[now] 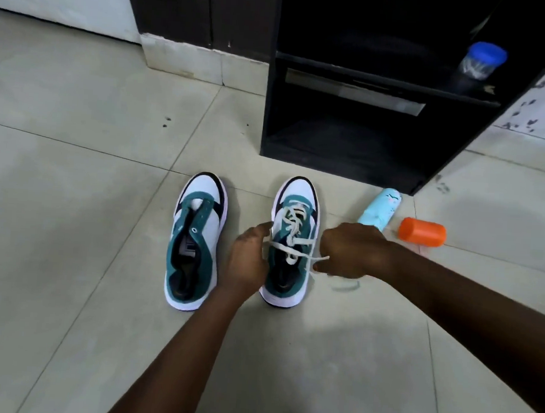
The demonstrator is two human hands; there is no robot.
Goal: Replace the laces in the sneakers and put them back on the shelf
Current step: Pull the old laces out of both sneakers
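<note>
Both hands' grip [289, 255] on lace [291, 250]

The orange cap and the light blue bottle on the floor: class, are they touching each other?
Apart. The head view shows a strip of bare floor tile between the orange cap and the light blue bottle.

Pale tiled floor [74, 194], dark cabinet [213, 11].

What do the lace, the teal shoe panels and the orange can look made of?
Lace: flat woven fabric, off-white and matte, going by its limp ribbon shape. Teal panels: probably suede or a synthetic lookalike; dull, no shine. Orange can: likely plastic, smooth with a soft sheen, though blur leaves this open.
</note>
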